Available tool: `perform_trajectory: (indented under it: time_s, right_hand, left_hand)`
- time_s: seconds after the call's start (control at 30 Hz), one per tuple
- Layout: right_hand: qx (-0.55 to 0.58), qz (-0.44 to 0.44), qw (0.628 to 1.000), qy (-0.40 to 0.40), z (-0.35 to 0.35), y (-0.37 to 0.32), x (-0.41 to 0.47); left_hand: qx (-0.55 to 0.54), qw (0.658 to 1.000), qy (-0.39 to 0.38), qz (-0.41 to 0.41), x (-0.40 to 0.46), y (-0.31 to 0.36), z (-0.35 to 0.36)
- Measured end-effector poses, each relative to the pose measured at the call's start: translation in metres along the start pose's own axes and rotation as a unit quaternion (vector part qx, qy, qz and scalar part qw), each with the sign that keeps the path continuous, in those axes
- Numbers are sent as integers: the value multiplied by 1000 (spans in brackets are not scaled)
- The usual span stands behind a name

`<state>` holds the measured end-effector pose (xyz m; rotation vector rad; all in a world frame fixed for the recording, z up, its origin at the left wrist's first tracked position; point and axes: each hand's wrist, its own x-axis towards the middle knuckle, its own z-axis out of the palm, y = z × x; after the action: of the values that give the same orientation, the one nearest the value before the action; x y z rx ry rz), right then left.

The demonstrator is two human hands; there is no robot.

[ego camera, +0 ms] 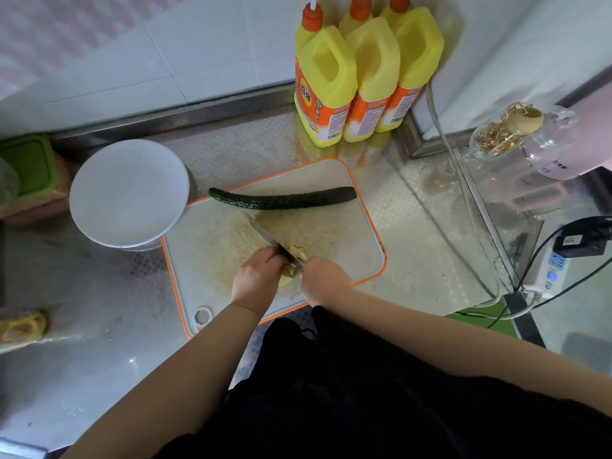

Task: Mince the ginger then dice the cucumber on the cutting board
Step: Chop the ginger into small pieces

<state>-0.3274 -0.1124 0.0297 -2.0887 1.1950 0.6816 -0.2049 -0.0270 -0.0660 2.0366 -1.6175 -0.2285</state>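
Left hand (256, 276) curls over the ginger (295, 260) near the front of the cutting board (357, 246); right hand (323, 281) grips the knife (270, 238); better to tuck fingertips, slice thin; cucumber (281, 198) waits whole at the far edge

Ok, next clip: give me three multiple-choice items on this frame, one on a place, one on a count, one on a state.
1. Where does the cucumber lie?
A. on the white plate
B. across the far side of the cutting board
C. beside the power strip

2. How many yellow bottles stand by the wall?
A. two
B. three
C. five

3. What state is the cucumber in?
A. whole
B. diced
C. peeled

Answers:
1 B, it stretches along the board's far part.
2 B, three orange caps show.
3 A, its dark skin is uncut while the knife works the ginger.
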Motion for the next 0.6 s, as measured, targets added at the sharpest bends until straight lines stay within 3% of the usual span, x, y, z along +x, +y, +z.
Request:
perform_trajectory:
  time_s: [0.27, 0.6]
  right_hand:
    - [106, 22, 994, -11, -3, 18, 14]
    - [23, -10, 999, 20, -3, 10, 2]
  left_hand:
    - [22, 999, 17, 22, 0, 8, -8]
    - [38, 999, -12, -4, 0, 4, -6]
